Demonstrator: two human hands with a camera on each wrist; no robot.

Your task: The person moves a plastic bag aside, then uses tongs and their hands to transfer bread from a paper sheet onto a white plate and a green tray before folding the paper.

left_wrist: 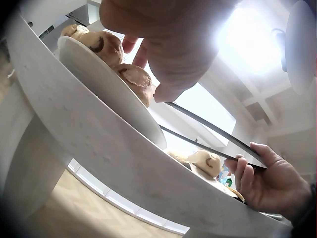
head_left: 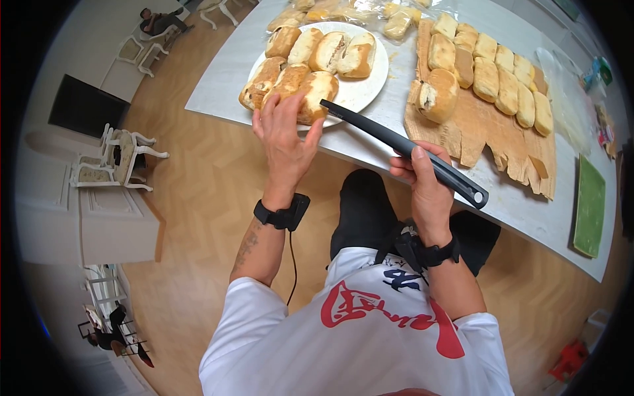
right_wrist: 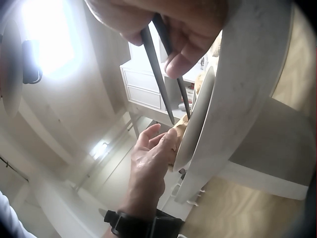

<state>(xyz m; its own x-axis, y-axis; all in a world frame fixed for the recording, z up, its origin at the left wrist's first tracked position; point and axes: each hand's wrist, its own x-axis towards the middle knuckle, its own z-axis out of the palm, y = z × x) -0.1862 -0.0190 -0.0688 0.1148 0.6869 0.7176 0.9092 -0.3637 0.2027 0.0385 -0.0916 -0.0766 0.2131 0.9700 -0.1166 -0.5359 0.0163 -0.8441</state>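
My right hand (head_left: pixel 429 188) grips black tongs (head_left: pixel 389 137), fingers on one side and thumb on the other. In the left wrist view the two arms of the tongs stand apart. Their tips reach the nearest bread roll (head_left: pixel 318 92) at the right end of the front row on a white plate (head_left: pixel 370 86). My left hand (head_left: pixel 287 132) rests at the front row, fingertips over the middle roll (head_left: pixel 287 80) and thumb by the nearest one. Several browned rolls fill the plate in two rows, some with dark filling showing. The roll's far side is hidden in the head view.
Right of the plate lies torn corrugated cardboard (head_left: pixel 475 125) with several paler rolls and one larger filled roll (head_left: pixel 437 97). Bagged rolls (head_left: pixel 399 23) lie behind. A green board (head_left: pixel 589 206) sits near the table's right end. A person (head_left: pixel 162 23) sits far off.
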